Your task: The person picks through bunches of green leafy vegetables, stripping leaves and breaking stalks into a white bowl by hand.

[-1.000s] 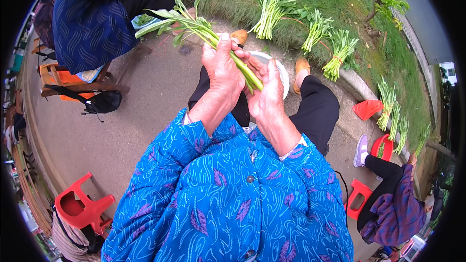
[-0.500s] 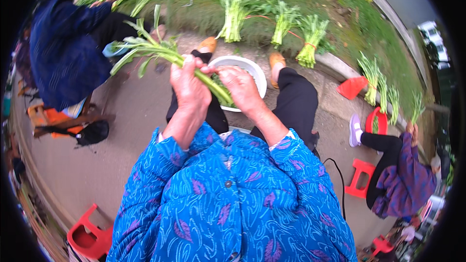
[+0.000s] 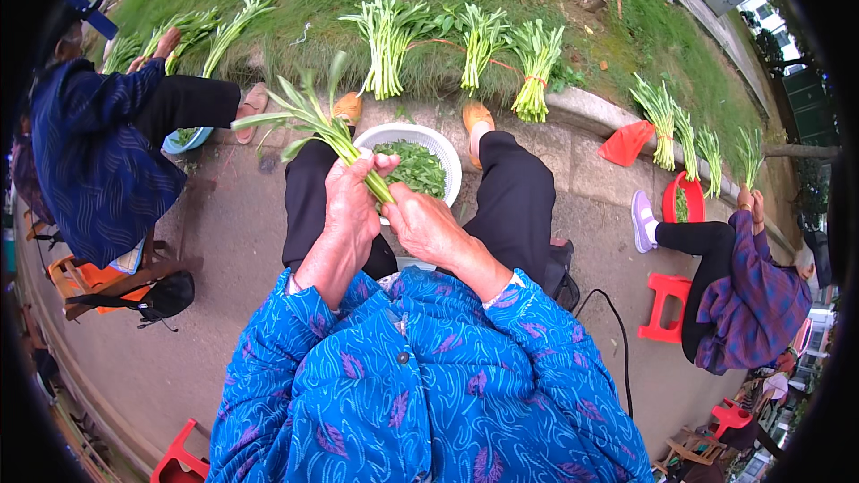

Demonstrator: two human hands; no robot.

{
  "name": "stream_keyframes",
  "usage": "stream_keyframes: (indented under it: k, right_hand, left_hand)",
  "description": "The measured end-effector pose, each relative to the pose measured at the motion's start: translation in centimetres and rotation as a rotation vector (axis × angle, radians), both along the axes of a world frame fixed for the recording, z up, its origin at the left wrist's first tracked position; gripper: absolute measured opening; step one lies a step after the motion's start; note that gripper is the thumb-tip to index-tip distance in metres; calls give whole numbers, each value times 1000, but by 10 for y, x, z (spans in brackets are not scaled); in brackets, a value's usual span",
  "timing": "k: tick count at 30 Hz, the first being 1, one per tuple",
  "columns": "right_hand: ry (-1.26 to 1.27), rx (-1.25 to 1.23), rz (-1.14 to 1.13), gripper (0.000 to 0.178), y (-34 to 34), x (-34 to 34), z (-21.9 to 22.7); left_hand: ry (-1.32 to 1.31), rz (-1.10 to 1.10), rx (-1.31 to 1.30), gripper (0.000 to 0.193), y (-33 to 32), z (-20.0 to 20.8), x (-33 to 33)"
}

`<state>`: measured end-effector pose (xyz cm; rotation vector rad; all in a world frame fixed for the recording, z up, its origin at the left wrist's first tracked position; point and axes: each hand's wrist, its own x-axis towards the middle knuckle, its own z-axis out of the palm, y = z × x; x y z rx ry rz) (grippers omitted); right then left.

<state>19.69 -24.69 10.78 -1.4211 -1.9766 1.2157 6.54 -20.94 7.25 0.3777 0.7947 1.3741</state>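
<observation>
A small bunch of leafy green stalks (image 3: 333,132) slants across in front of me, leaves toward the upper left. My left hand (image 3: 349,201) is wrapped round the lower stalks, its thumb lying to the right. Closed at the bottom of the same stalks, my right hand (image 3: 425,225) grips their cut ends, which its fingers mostly hide. Just beyond my hands, between my legs, stands a white perforated basket (image 3: 455,174) with loose green leaves (image 3: 413,170) in it.
Tied bunches of greens (image 3: 385,49) stand along the grass edge and stone kerb (image 3: 582,112). People sit on either side, the left one in a dark blue jacket (image 3: 98,161). A red stool (image 3: 664,306), a red bucket (image 3: 696,201) and a black cable (image 3: 624,340) are at right.
My hands have come lower with the stalks, and the right hand has shifted to their bottom ends. The view has moved, showing more of the basket's leaves.
</observation>
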Motion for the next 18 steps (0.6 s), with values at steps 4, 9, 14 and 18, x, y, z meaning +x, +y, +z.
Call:
stream_keyframes:
  k: [4,9,14,18]
  right_hand:
    - [-43,-55,-24,22,-3,8,-4]
    - [47,-252,-56,23,0,7,-27]
    - [588,-450,-117,43,19,14,-41]
    - [691,-700,-201,41,33,20,-44]
  left_hand:
    - [-46,-70,-253,6,8,3,0]
    - [-86,18,-309,11,30,-10,0]
    - [12,16,-294,9,41,-12,19]
    - [97,-164,-357,9,44,-24,28]
